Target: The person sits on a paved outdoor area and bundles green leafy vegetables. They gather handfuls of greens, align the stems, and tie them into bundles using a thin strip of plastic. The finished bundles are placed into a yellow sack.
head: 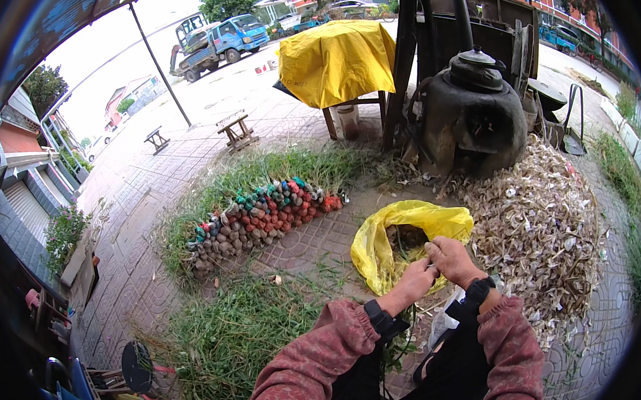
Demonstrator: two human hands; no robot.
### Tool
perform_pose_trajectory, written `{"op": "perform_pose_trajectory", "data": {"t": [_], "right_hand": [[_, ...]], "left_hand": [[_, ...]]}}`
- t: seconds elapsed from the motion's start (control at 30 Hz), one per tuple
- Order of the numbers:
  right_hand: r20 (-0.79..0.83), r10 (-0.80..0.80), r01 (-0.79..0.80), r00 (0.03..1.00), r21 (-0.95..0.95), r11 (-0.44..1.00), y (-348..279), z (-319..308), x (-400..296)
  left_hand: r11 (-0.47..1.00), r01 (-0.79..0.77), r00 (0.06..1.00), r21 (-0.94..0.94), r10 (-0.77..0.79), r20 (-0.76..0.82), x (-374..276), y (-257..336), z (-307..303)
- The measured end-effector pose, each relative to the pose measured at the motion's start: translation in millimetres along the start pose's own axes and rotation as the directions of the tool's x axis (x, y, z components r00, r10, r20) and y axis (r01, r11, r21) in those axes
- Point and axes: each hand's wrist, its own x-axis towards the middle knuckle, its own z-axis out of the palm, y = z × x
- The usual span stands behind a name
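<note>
My left hand and my right hand meet over the near rim of an open yellow plastic bag. Fingers of both are closed around something small and pale between them, too small to name. Brown, dry-looking material lies in the bag. Green stems hang below my left hand, between my knees. A whitish plastic bag is under my right wrist. Left of the yellow bag stand rows of small round bundles in red, green and brown wrapping.
Cut grass is heaped at left. A mound of dry pale husks lies at right, beside a blackened stove with a lidded pot. Behind are a table under a yellow cover, and a small wooden stool.
</note>
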Motion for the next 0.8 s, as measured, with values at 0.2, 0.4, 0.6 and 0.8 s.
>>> {"op": "perform_pose_trajectory", "data": {"t": [0.2,0.4,0.6,0.8], "right_hand": [[-0.007,0.060,-0.058,0.998,0.133,0.989,-6.6,-0.8,-1.1],[0.070,0.133,-0.145,0.989,0.200,0.969,4.1,-10.1,1.1],[0.045,0.048,-0.052,0.998,0.101,0.994,4.5,-9.4,-1.3],[0.045,-0.008,0.005,0.999,0.059,0.998,-5.4,-10.8,-2.7]], "left_hand": [[0.994,-0.099,0.995,-0.047,0.098,-0.015,3.3,-6.9,-1.0],[0.995,-0.073,0.996,-0.064,0.070,-0.051,-4.1,8.2,2.6],[0.998,-0.048,0.998,0.041,0.049,-0.037,-7.1,15.3,3.0],[0.994,-0.078,0.997,-0.078,0.076,-0.029,-5.5,7.6,3.3]]}}
